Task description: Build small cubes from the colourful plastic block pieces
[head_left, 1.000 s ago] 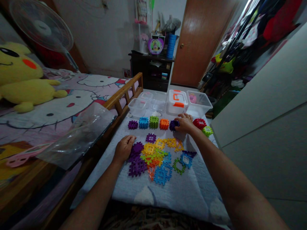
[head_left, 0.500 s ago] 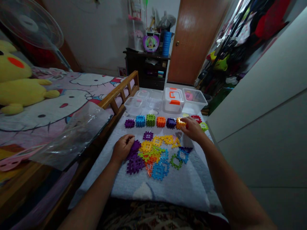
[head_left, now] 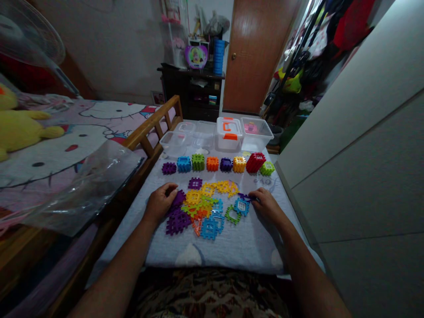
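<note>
A heap of flat, notched plastic tiles (head_left: 205, 207) in purple, yellow, blue, green and orange lies on a pale quilted cloth (head_left: 232, 247). Behind it stands a row of built cubes: purple (head_left: 168, 168), blue (head_left: 183, 164), green (head_left: 198, 162), orange (head_left: 212, 164), dark purple (head_left: 226, 164), yellow (head_left: 239, 164), red (head_left: 255, 162) and light green (head_left: 266, 168). My left hand (head_left: 159, 203) rests curled on the purple tiles at the heap's left edge. My right hand (head_left: 266, 205) lies at the heap's right edge, fingertips pinching a dark purple tile (head_left: 245, 197).
Clear plastic boxes (head_left: 185, 139) and a white box with an orange handle (head_left: 228, 132) stand behind the cubes. A wooden bed rail (head_left: 145, 132), a clear plastic bag (head_left: 89, 185) and a yellow plush toy (head_left: 20, 126) are on the left. A pale cabinet wall (head_left: 347, 154) runs along the right.
My right hand left the cube row, where a yellow cube now stands, and drew back to the heap's right edge. The left hand stayed on the purple tiles. The view shifted.
</note>
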`<state>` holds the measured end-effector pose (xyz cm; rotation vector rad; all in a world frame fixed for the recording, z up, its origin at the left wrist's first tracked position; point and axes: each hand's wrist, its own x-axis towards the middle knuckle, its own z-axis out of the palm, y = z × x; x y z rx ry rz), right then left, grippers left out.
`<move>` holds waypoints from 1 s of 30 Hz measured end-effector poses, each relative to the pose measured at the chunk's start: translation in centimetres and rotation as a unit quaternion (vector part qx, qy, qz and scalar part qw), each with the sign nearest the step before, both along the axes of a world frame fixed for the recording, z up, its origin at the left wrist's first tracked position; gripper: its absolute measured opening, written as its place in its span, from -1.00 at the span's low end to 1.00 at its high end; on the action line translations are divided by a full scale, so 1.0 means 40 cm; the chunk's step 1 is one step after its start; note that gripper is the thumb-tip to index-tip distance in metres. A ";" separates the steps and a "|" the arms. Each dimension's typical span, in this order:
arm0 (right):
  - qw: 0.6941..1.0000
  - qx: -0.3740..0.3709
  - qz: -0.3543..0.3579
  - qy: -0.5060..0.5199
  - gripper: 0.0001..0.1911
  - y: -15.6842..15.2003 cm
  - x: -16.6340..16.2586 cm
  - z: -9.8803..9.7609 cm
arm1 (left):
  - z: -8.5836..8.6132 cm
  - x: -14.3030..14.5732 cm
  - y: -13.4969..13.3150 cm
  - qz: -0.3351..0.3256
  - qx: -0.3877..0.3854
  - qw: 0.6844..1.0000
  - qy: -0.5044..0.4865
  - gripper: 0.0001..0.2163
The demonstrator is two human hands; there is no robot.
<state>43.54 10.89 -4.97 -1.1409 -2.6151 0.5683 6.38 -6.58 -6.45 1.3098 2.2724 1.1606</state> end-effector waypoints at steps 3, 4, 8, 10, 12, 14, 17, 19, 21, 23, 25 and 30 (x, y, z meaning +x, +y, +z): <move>0.999 -0.007 -0.016 0.030 -0.72 0.003 -0.002 -0.010 | -0.001 -0.001 0.001 0.005 -0.004 1.000 0.003 -0.64; 0.999 -0.009 -0.023 0.045 -0.73 0.004 0.000 -0.015 | -0.002 -0.001 0.001 0.006 -0.005 1.000 0.003 -0.64; 0.987 -0.018 -0.082 0.136 -0.68 0.009 0.007 -0.040 | -0.004 -0.004 0.004 0.009 -0.003 1.000 0.007 -0.64; 0.980 -0.027 -0.110 0.167 -0.64 0.009 0.006 -0.049 | -0.006 -0.005 0.005 0.010 -0.005 1.000 0.007 -0.64; 0.976 -0.021 -0.127 0.174 -0.63 0.007 0.002 -0.055 | -0.006 -0.006 0.005 0.010 -0.007 1.000 0.006 -0.64; 0.976 0.016 -0.141 0.164 -0.64 0.002 -0.004 -0.057 | -0.004 -0.006 0.005 0.009 -0.005 1.000 0.006 -0.64; 0.977 0.090 -0.155 0.115 -0.72 -0.004 -0.012 -0.058 | -0.001 -0.005 0.005 0.007 -0.005 1.000 0.006 -0.64; 0.976 0.116 -0.170 0.069 -0.78 -0.007 -0.015 -0.060 | -0.001 -0.005 0.005 0.005 -0.007 1.000 0.004 -0.64; 0.974 0.122 -0.186 0.036 -0.81 -0.007 -0.016 -0.062 | -0.002 -0.006 0.005 0.005 -0.007 1.000 0.003 -0.64; 0.973 0.123 -0.196 0.024 -0.82 -0.005 -0.017 -0.064 | -0.003 -0.007 0.006 0.004 -0.008 1.000 0.002 -0.64; 0.973 0.122 -0.196 0.029 -0.83 -0.002 -0.015 -0.066 | -0.002 -0.007 0.006 0.004 -0.010 1.000 0.001 -0.63; 0.970 0.108 -0.184 0.114 -0.85 0.002 -0.003 -0.069 | 0.007 -0.003 0.004 0.007 -0.014 1.000 -0.008 -0.62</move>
